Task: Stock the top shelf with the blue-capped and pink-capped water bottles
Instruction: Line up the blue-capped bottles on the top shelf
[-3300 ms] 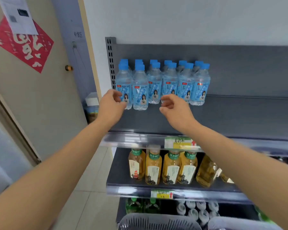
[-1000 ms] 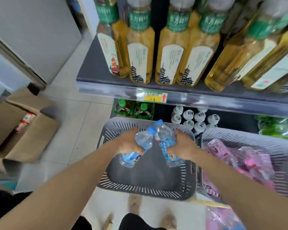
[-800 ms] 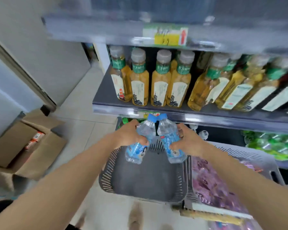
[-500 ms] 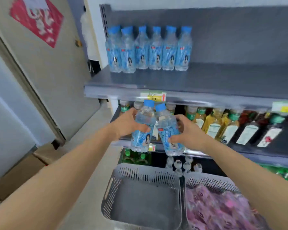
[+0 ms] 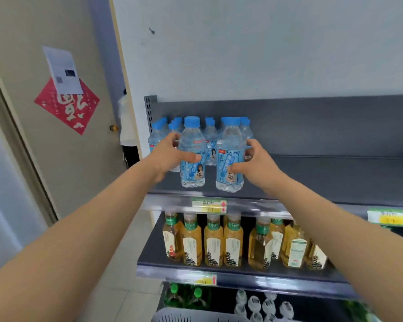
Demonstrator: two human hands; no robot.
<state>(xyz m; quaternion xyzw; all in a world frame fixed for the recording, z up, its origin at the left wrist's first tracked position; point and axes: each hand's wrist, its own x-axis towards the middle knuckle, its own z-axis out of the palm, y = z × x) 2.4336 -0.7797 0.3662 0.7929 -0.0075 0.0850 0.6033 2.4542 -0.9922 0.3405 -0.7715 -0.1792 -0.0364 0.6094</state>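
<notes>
Since the frame half a second before, the two held bottles have been raised from in front of the tea row to the level of the top shelf [image 5: 335, 177], and the baskets have been left almost out of view; only a grey basket rim [image 5: 184, 317] is seen at the bottom edge.

The top shelf is a dark grey board, bare across its right part. On the second shelf [image 5: 242, 270] below it, a row of amber tea bottles [image 5: 213, 242] with green neck bands is lined up upright. At the back left of the top shelf, the stocked blue-capped bottles [image 5: 209, 140] are grouped close together.

In front of that group, the left bottle [image 5: 192, 135] and the right bottle [image 5: 230, 140] are held upright, side by side, over the front part of the shelf; whether their bases are touching the board cannot be told. The left bottle is grasped by the left hand [image 5: 170, 156], thumb across the label and fingers wrapped behind. The right bottle is gripped likewise by the right hand [image 5: 254, 163].

A green and yellow price tag [image 5: 208, 205] is fixed to the shelf edge just beneath the two bottles.
</notes>
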